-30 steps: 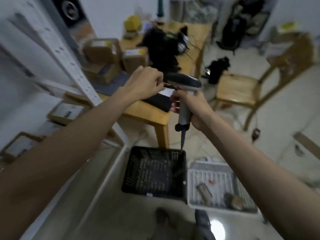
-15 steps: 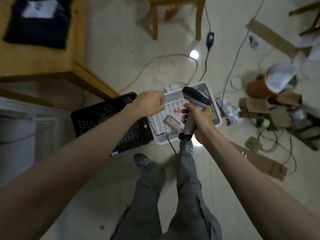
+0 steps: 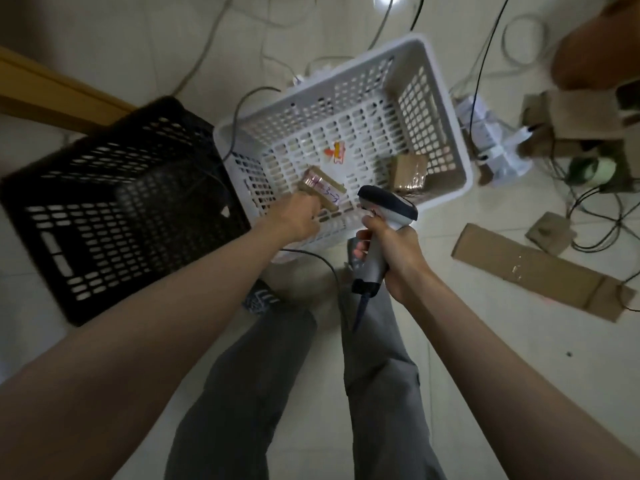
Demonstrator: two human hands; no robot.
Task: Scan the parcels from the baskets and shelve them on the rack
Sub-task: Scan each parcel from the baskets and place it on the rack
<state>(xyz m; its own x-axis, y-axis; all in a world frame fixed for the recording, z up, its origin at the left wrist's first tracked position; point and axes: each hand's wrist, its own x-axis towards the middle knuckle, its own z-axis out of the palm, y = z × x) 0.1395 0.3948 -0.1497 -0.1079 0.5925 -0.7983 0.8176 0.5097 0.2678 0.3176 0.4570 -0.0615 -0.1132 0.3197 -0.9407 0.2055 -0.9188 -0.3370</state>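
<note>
A white plastic basket [image 3: 446, 109] stands on the floor and holds two small brown parcels. My left hand [image 3: 298, 218] reaches over the basket's near wall, and its fingers curl round the near end of the long taped parcel [image 3: 323, 188] with handwriting on it. The other, squarer parcel [image 3: 408, 173] lies in the basket's right corner. My right hand [image 3: 391, 251] grips the handle of a grey and black barcode scanner [image 3: 388, 204], held just above the basket's near rim, its cable hanging down. A black basket [image 3: 104, 209] sits to the left and looks empty.
My legs and a shoe [image 3: 259, 297] are below the baskets. Flat cardboard [image 3: 533, 270] lies on the floor at the right, with loose cables [image 3: 588, 202] and more boxes [image 3: 568, 116] beyond it. A wooden table edge [image 3: 52, 91] crosses the upper left.
My view has dropped from the table and rack down to the baskets. My left hand has gone from beside the scanner into the white basket onto the long parcel. The right hand still holds the scanner.
</note>
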